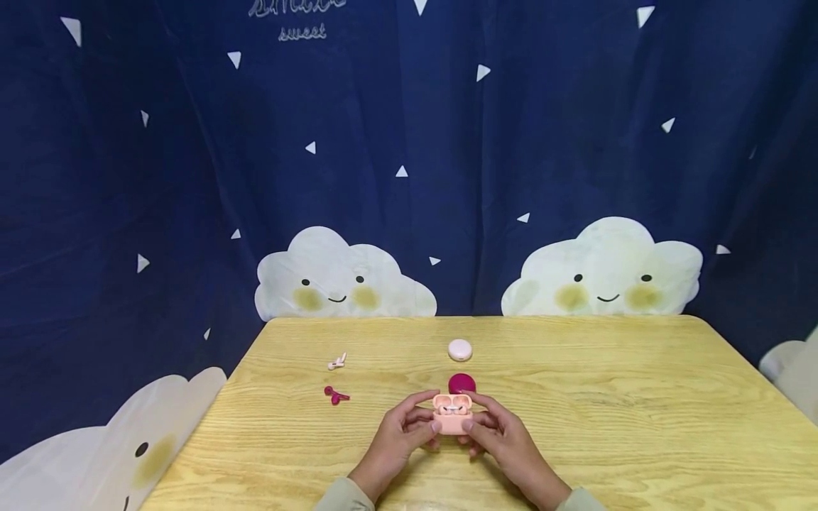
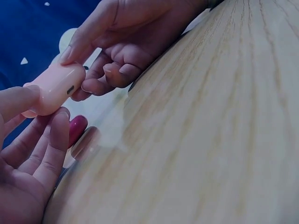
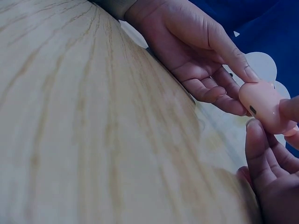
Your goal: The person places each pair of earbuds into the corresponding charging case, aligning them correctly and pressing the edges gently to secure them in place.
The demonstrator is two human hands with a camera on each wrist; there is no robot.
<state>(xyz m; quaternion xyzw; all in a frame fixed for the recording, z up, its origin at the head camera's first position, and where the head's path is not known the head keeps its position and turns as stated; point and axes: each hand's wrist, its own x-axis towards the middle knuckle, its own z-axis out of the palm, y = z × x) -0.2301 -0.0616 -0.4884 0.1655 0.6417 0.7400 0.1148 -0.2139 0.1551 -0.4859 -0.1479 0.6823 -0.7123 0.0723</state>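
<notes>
Both hands hold a peach-pink earbud case (image 1: 452, 424) above the near middle of the table. Its lid (image 1: 452, 401) is flipped up, and a pair of earbuds (image 1: 454, 409) sits inside. My left hand (image 1: 402, 434) grips the left end, thumb on the front and index finger up by the lid. At the other end my right hand (image 1: 505, 436) grips it the same way. The case's underside, with a dark charging port (image 2: 70, 89), shows in the left wrist view. In the right wrist view the port (image 3: 252, 109) faces the table too.
Just behind the held case lies a round magenta case (image 1: 461, 382), partly hidden. A pale pink round case (image 1: 460, 349) stands farther back. To the left lie pale pink earbuds (image 1: 336, 362) and magenta earbuds (image 1: 336, 395). A dark blue curtain (image 1: 447, 142) hangs behind the wooden table (image 1: 607, 397).
</notes>
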